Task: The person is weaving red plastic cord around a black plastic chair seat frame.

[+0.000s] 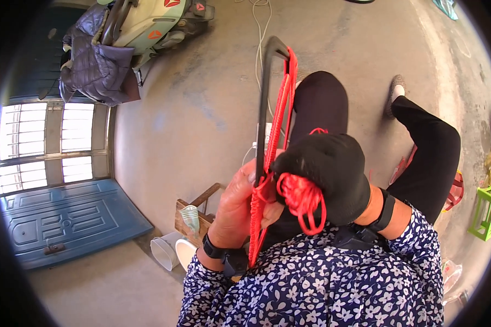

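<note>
My bare left hand (pixel 233 200) is closed around a long, narrow black frame (pixel 265 87), which stands nearly upright in front of me. Red cord (pixel 280 111) runs along one side of this frame in tight knots or wraps and continues below my fingers. A black glove covers my right hand (pixel 338 171), closed on a bunched hank of the same red cord (pixel 301 197) close to the frame. Loops of the hank hang below the glove. The glove hides how its fingers grip the hank.
Beside my left forearm are a small wooden stool (pixel 204 222) with pale green stacked cups (pixel 190 217) and a white bucket (pixel 166 252). A scooter (pixel 153 27) draped with a dark padded jacket (pixel 101 71) stands far left, above a blue door (pixel 76 222). A green crate (pixel 486 213) sits at right.
</note>
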The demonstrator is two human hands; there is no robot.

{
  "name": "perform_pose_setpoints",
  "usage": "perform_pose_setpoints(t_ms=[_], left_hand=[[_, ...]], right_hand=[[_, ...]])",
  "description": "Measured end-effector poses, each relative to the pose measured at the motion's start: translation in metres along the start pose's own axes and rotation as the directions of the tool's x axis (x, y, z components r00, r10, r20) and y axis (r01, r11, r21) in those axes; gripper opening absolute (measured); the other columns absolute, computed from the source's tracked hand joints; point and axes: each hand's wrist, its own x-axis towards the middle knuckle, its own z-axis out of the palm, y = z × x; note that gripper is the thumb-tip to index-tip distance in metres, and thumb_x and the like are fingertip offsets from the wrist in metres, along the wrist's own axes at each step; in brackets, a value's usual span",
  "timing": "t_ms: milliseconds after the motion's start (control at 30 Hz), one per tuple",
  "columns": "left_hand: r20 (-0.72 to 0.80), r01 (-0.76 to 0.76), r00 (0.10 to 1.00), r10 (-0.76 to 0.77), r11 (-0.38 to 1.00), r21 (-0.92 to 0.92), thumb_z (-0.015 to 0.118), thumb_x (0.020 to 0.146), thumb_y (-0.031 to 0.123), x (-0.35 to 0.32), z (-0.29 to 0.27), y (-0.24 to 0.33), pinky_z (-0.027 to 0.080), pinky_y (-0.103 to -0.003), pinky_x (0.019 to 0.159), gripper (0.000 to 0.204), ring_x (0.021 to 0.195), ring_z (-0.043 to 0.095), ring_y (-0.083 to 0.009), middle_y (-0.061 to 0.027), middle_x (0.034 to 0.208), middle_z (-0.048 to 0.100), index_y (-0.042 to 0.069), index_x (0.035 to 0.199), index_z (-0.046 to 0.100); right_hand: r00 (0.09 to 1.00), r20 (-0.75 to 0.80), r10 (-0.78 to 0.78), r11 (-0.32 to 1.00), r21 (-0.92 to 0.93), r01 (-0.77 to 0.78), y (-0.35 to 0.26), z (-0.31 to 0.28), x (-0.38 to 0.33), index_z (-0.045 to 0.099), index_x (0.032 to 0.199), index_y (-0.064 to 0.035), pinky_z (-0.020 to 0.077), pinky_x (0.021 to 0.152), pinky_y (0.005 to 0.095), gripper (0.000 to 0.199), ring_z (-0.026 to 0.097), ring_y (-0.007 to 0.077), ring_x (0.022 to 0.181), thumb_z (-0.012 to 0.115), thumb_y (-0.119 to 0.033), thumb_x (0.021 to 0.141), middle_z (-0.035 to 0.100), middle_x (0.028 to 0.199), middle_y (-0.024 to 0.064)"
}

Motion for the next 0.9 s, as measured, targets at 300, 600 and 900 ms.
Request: perform_pose_setpoints(t_ms=[300,600,900], left_hand=[[0.324,0.086,0.941,-0.097,0.995,0.048,0.048,0.100,0.026,0.042,-0.004,-0.013,0.051,-0.031,0.053,0.022,0.055,0.059,-0.0188,-0.0092,0.074,0.061,0.005,0.105,0.053],[0.190,0.114,0.975,-0.113,0.993,0.008,0.048,0.099,0.016,0.079,0.006,-0.046,0.056,-0.035,0.073,0.028,0.078,0.067,-0.0220,-0.0130,0.104,0.065,-0.002,0.120,0.053],[0.246,0.194,0.952,-0.181,0.980,-0.033,0.039,0.102,0.014,0.094,-0.010,-0.059,0.056,-0.040,0.085,0.033,0.100,0.065,-0.0247,-0.0196,0.126,0.057,-0.003,0.130,0.044]], right_hand=[[0.788,-0.016,0.615,0.739,0.361,-0.569,0.003,-0.015,-0.033,0.066,0.095,-0.0033,0.0523,0.066,0.0297,0.026,0.066,0.0173,0.071,0.077,-0.009,0.073,0.069,0.085,0.0090],[0.450,0.144,0.881,0.317,0.524,-0.790,0.039,-0.043,-0.050,0.067,0.102,-0.0002,0.0455,0.051,0.0241,0.023,0.059,0.0098,0.055,0.066,-0.018,0.087,0.063,0.068,0.0046],[0.297,0.322,0.899,0.187,0.329,-0.925,0.028,-0.058,-0.060,0.062,0.086,-0.0040,0.0414,0.049,0.0239,0.020,0.052,0.0068,0.055,0.066,-0.023,0.087,0.055,0.063,0.0000]])
